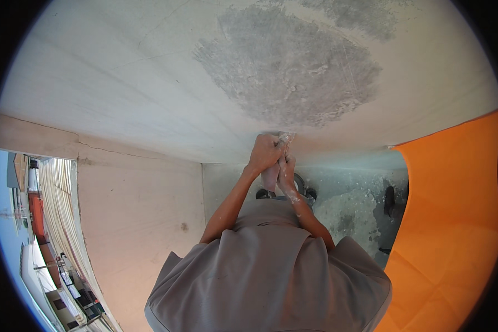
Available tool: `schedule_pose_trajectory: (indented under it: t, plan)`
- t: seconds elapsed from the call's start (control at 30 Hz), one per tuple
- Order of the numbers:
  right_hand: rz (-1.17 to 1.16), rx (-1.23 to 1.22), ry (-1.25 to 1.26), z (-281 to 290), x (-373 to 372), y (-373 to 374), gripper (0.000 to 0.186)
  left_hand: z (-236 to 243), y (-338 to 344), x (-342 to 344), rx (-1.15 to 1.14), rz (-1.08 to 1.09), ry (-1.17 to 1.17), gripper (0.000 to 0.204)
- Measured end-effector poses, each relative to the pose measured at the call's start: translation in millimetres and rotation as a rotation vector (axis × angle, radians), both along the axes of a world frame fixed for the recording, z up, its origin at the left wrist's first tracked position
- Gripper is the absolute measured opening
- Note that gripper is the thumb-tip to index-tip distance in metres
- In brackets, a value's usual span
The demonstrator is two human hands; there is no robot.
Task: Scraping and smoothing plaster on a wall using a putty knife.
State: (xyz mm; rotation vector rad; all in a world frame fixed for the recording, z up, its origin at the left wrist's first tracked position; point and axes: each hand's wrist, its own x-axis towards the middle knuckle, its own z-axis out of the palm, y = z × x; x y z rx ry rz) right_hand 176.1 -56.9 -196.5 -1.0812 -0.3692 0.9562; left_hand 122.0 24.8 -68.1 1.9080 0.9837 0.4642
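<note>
My two hands meet in front of the wall (149, 83), close to the lower edge of a rough grey patch (299, 69). My left hand (266, 150) is closed, fingers bent toward the right one. Just below and against it, my right hand (286, 170) is closed too, with white smears on its fingers and wrist. A small white-smeared piece (286, 138) sticks out at the fingertips, next to the wall; its kind is unclear. Beneath my left hand hangs a flat pinkish-grey piece (270, 178), partly hidden by the hands. Which hand grips which piece, I cannot tell.
An orange sheet (448, 221) hangs along the right side. To the left stands a pale low wall (138, 221) with a cracked ledge (44, 133), and buildings outdoors beyond it. White splatter marks the floor (343, 210) below. A round rim (299, 182) shows behind my right hand.
</note>
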Motion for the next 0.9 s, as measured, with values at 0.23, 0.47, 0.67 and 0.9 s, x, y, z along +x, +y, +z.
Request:
schedule_pose_trajectory:
  t: [0.23,0.47,0.67,0.9]
  plan:
    - [0.082,0.243,0.335,13.5,-8.9,-2.4,0.028,0.9,2.3,1.0,0.191,-0.026,0.126,0.046]
    - [-0.019,-0.006,0.064,29.4,5.8,-8.6,0.035,-23.9,-2.5,0.5,-0.023,0.033,-0.123,0.050]
    - [0.028,-0.316,-0.401,1.0,25.9,-12.6,0.047,-35.5,-8.3,5.5,-0.022,0.041,-0.257,0.046]
    - [0.080,0.059,0.243,4.8,-0.5,3.4,0.032,-4.5,5.7,-3.0,0.131,-0.019,-0.076,0.041]
